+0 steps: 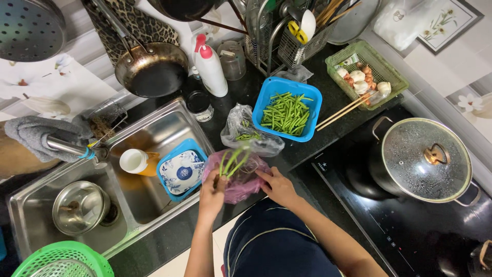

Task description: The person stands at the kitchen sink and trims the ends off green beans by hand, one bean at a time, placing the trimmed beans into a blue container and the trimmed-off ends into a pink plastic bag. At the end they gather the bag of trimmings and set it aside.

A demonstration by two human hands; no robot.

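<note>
Both hands worked over a pink plastic bag (238, 187) at the counter's front edge, just in front of the person's body. The left hand (212, 192) was closed around the lower ends of a small bunch of green stems (233, 161), which stood up and fanned out above the fingers, apparently held that way so the ends lined up. The right hand (279, 185) lay on the bag's right side, fingers curled on the plastic; whether it pinched the bag or merely steadied it could not be told.

Just beyond the hands sat a clear plastic bag (248, 134) with a few more stems inside, close enough to draw from. Beyond that, a blue basket (312, 102) held a heap of cut green pieces, placed within easy reach of both hands. Wooden chopsticks (341, 113) lay slanting to the right of the basket, and a green basket (394, 77) of garlic and shallots stood farther right.

To the left of the hands, the sink (154, 131) held a blue-rimmed patterned dish (179, 172), a cup (134, 160) on its side and a steel bowl (79, 208). To the right, a lidded pot (425, 159) rested on the black cooktop (410, 231). A white squeeze bottle (211, 69) and a frying pan (151, 72) stood far beyond the hands by the wall
</note>
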